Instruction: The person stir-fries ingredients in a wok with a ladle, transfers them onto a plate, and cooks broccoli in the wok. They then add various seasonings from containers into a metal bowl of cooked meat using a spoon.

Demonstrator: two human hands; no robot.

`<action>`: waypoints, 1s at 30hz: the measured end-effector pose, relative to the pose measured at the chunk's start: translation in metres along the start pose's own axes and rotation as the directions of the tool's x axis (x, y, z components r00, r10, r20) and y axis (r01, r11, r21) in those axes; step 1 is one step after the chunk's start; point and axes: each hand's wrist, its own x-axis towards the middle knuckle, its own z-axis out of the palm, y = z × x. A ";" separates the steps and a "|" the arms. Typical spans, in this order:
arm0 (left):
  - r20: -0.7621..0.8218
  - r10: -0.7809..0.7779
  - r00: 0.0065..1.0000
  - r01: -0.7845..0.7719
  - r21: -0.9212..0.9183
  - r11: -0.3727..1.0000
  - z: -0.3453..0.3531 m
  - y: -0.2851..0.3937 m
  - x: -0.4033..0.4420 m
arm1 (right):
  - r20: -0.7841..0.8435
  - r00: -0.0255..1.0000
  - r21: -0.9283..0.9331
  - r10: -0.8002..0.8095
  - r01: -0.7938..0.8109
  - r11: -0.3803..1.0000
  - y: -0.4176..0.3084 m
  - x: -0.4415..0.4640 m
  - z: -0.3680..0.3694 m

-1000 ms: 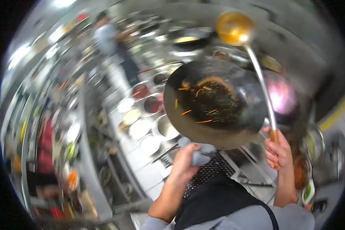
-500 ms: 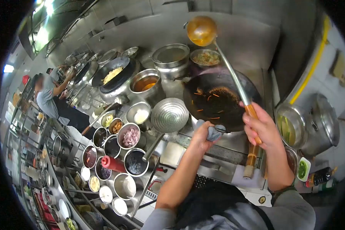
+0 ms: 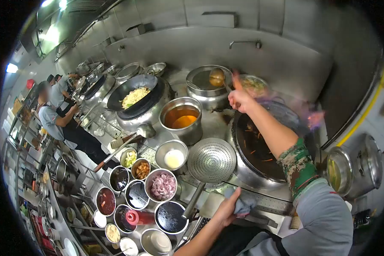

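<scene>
My right hand is closed round the handle of a ladle, reached far forward. The ladle's bowl is over a lidded round pot. Below my right forearm, the dark wok sits on the burner with orange strips and dark liquid in it; flame shows at its right rim. My left hand holds a folded grey cloth in front of the wok, apart from its rim. A perforated strainer lies just left of the wok.
A pot of orange liquid stands left of the strainer. Farther left, another wok holds yellow food. Bowls of ingredients, one with chopped onion, and a red bottle fill the near left. Co-workers stand at the far left. Pots stand at right.
My right hand has moved forward and left, bringing the ladle down over the lidded pot. My left hand and the cloth have come away from the wok's rim. The flame is now visible.
</scene>
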 end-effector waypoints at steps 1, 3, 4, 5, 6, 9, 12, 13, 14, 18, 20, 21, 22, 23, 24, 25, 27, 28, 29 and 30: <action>0.020 0.004 1.000 -0.004 -0.013 1.000 -0.013 -0.004 0.003 | 0.152 0.984 0.395 0.092 -0.146 0.907 -0.006 0.008 -0.006; 0.019 0.000 1.000 0.001 -0.034 0.999 -0.019 -0.003 0.006 | 0.341 0.940 0.760 -0.029 -0.258 0.596 -0.013 -0.012 -0.021; -0.001 -0.005 1.000 0.005 -0.036 0.999 -0.013 0.000 0.003 | 0.361 0.931 0.798 -0.054 -0.278 0.534 -0.014 -0.024 -0.027; -0.018 -0.010 1.000 0.010 -0.033 0.999 -0.008 0.002 0.004 | 0.375 0.923 0.833 -0.085 -0.295 0.469 -0.016 -0.038 -0.034; 0.005 -0.065 0.998 0.065 -0.002 0.998 -0.008 0.003 0.010 | 0.389 0.916 0.835 -0.094 -0.308 0.457 -0.020 -0.058 -0.040; 0.036 -0.062 0.997 0.060 0.046 0.997 0.011 0.004 0.027 | 0.396 0.912 0.828 -0.107 -0.305 0.471 -0.031 -0.129 -0.055; -0.036 -0.094 0.995 0.096 0.041 0.995 0.053 0.018 0.032 | 0.318 0.944 0.782 -0.087 -0.209 0.588 -0.044 -0.205 -0.074; 0.011 -0.078 0.997 0.078 0.028 0.997 0.056 0.013 0.046 | 0.301 0.951 0.756 -0.069 -0.194 0.625 -0.046 -0.223 -0.083; 0.031 -0.060 0.998 0.059 0.047 0.997 0.058 0.009 0.056 | 0.283 0.958 0.727 -0.047 -0.182 0.662 -0.046 -0.241 -0.095; 0.064 -0.100 0.993 0.097 0.048 0.994 0.091 0.007 0.070 | 0.108 0.993 0.513 0.036 -0.086 0.854 -0.036 -0.297 -0.134; 0.038 -0.080 0.996 0.077 0.057 0.995 0.102 0.001 0.072 | 0.017 0.999 0.379 0.048 -0.050 0.924 -0.028 -0.316 -0.151; 0.024 -0.066 0.998 0.064 0.062 0.996 0.105 -0.002 0.072 | -0.005 0.999 0.318 0.045 -0.041 0.947 -0.023 -0.325 -0.158; 0.012 -0.056 0.998 0.056 0.040 0.998 0.107 -0.005 0.074 | -0.026 0.999 0.254 0.039 -0.031 0.967 -0.019 -0.334 -0.165; 0.014 -0.050 0.999 0.050 0.041 0.998 0.107 -0.007 0.075 | -0.046 0.998 0.189 0.033 -0.024 0.982 -0.015 -0.341 -0.172; 0.015 -0.042 0.999 0.042 0.042 0.998 0.107 -0.009 0.074 | -0.024 0.998 0.192 0.055 -0.050 0.980 -0.008 -0.345 -0.182; 0.015 -0.033 0.999 0.032 0.041 0.999 0.108 -0.008 0.073 | -0.005 0.998 0.195 0.063 -0.061 0.979 -0.003 -0.350 -0.190; 0.007 -0.008 1.000 0.007 0.044 0.999 0.112 -0.010 0.070 | 0.035 0.996 0.199 0.080 -0.086 0.976 0.008 -0.361 -0.199; 0.004 0.004 1.000 -0.005 0.037 0.999 0.112 -0.011 0.070 | 0.034 0.995 0.203 0.093 -0.098 0.974 0.015 -0.366 -0.203; 0.000 0.016 1.000 -0.016 0.030 0.999 0.110 -0.013 0.070 | 0.074 0.992 0.197 0.105 -0.118 0.973 0.021 -0.369 -0.207; 0.011 0.022 1.000 -0.022 0.044 0.999 0.109 -0.014 0.070 | 0.114 0.986 0.190 0.118 -0.138 0.972 0.026 -0.371 -0.211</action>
